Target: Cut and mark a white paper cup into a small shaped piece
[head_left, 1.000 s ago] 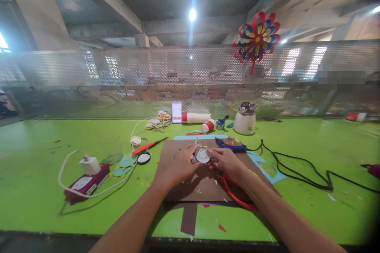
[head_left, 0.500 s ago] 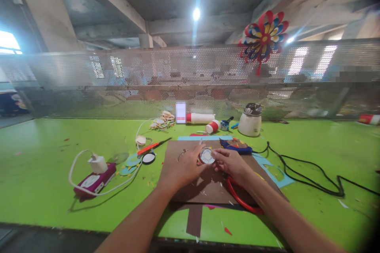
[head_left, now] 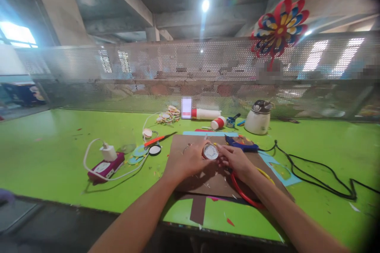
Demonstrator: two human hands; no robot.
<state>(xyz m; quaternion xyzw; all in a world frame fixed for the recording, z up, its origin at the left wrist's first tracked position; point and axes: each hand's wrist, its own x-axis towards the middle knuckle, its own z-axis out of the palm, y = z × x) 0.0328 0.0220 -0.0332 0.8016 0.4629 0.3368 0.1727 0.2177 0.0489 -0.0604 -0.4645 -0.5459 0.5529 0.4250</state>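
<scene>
My left hand [head_left: 191, 163] is closed around a small round disc [head_left: 210, 151], its white patterned face turned up and its rim reddish brown. Just right of the disc, the fingers of my right hand [head_left: 239, 161] are bent together; whether they pinch anything small is hidden. Both hands are over a brown board [head_left: 192, 185] strewn with paper scraps. Beneath my right forearm a red curved handle [head_left: 242, 191] and a yellow one show in part. A blue glue gun [head_left: 243, 146] with a black cord lies behind my right hand.
To the left are an orange craft knife [head_left: 154, 141], a round black-rimmed lid [head_left: 154, 150], light-blue paper rings [head_left: 139, 151] and a purple power strip [head_left: 102, 170] with a white plug. Behind stand a kettle-like jug [head_left: 257, 118], a red-and-white cup [head_left: 218, 123] and a perforated screen [head_left: 148, 75].
My right fingers have come slightly away from the disc's right edge. The left hand still holds the disc. The whole view has shifted, with things appearing further right and higher.
</scene>
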